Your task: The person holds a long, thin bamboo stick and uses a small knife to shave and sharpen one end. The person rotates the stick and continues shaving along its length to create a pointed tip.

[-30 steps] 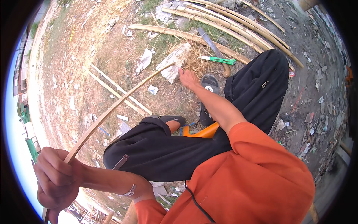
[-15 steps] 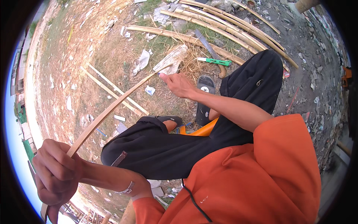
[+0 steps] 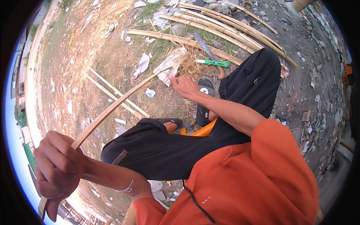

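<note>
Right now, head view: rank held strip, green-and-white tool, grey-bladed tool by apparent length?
1. Held strip, in the left hand; its near end is closer to the camera, which exaggerates it.
2. Grey-bladed tool, partly covered.
3. Green-and-white tool.

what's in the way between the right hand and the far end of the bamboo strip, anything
Nothing visible. The right hand is close to the far end of the bamboo strip; the whitish slab shows behind that tip, and the green-handled tool lies off to the right.
</note>
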A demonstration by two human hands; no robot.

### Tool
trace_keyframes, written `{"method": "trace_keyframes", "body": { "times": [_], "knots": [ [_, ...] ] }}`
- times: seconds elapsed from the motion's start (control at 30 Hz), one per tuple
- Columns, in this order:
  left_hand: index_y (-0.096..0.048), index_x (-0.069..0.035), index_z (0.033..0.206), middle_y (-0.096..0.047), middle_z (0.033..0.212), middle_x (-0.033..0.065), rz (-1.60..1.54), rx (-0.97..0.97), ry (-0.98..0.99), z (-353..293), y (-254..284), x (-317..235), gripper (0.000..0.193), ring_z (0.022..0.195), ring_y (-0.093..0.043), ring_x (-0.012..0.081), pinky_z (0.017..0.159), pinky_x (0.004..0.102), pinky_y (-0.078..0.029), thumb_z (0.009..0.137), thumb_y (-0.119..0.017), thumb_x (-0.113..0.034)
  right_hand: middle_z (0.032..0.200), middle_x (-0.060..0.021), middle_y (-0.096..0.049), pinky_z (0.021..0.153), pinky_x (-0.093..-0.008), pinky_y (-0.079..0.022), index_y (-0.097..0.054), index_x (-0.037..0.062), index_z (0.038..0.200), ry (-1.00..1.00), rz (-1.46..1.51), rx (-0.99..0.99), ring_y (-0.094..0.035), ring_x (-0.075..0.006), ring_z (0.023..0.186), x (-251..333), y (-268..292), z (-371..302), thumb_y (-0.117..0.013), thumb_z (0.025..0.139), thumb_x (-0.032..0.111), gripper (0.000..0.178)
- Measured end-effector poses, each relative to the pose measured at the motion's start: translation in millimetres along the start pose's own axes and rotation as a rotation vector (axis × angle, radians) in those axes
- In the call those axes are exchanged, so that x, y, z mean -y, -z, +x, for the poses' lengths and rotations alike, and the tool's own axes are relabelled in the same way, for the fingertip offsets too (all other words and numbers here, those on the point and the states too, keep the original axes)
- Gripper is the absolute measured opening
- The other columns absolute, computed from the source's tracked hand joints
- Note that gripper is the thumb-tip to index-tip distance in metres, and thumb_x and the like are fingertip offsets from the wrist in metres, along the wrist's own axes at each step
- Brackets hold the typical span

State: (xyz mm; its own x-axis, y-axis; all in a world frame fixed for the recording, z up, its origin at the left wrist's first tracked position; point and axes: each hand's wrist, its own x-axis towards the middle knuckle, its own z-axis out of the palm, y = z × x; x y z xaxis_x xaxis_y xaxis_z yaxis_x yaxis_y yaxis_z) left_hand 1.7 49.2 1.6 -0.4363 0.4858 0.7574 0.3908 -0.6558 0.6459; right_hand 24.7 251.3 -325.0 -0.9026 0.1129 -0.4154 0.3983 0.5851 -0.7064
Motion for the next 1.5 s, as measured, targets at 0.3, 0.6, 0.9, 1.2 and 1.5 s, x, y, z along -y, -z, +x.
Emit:
{"method": "trace_keyframes", "body": {
  "times": [0.3,0.6,0.9,1.2,1.5],
  "knots": [
    [-0.041,-0.016,0.050,-0.031,0.037,-0.0076,0.010,-0.076,-0.005,-6,2,-5,0.051,0.029,-0.024,0.0037,0.033,0.0165,-0.021,0.078,-0.069,-0.047,0.075,-0.0325,-0.059,0.076,-0.0516,-0.045,-0.063,-0.0068,0.075,-0.054,0.194,0.044,-0.060,-0.0457,0.078,-20,-30,16,-0.030,0.092,0.054,0.072],
    [-0.025,-0.021,0.046,-0.023,0.037,-0.0098,-0.119,-0.106,0.011,0,-9,5,0.063,0.032,-0.017,0.0030,0.037,0.0176,-0.014,0.074,-0.065,-0.062,0.090,-0.0318,-0.062,0.084,-0.0500,-0.046,-0.066,-0.0061,0.087,-0.171,0.142,0.041,-0.060,-0.0448,0.091,-37,-44,40,-0.029,0.093,0.054,0.071],
    [-0.039,-0.017,0.047,-0.026,0.037,-0.0093,0.041,-0.159,-0.051,-7,0,-1,0.046,0.030,-0.021,0.0023,0.033,0.0153,-0.018,0.080,-0.068,-0.030,0.099,-0.0291,-0.062,0.087,-0.0489,-0.045,-0.066,-0.0048,0.094,-0.341,0.143,0.045,-0.059,-0.0434,0.096,-45,-50,54,-0.030,0.093,0.053,0.068],
    [-0.030,-0.020,0.043,-0.026,0.035,-0.0098,-0.090,-0.105,-0.015,1,-11,13,0.060,0.031,-0.019,0.0016,0.038,0.0173,-0.015,0.079,-0.064,-0.054,0.108,-0.0299,-0.058,0.089,-0.0483,-0.045,-0.065,-0.0027,0.100,-0.264,-0.010,0.046,-0.056,-0.0422,0.104,-51,-61,56,-0.032,0.092,0.052,0.065],
    [-0.032,-0.013,0.062,-0.022,0.049,-0.0014,0.746,-0.919,0.011,-5,23,-21,0.072,0.041,-0.015,0.0089,0.048,0.0245,-0.019,0.074,-0.028,-0.084,0.110,-0.0313,-0.057,0.093,-0.0475,-0.042,-0.061,-0.0063,0.107,-0.398,-0.040,-0.040,-0.055,-0.0425,0.107,-61,-60,68,-0.029,0.092,0.054,0.070]
  ]
}}
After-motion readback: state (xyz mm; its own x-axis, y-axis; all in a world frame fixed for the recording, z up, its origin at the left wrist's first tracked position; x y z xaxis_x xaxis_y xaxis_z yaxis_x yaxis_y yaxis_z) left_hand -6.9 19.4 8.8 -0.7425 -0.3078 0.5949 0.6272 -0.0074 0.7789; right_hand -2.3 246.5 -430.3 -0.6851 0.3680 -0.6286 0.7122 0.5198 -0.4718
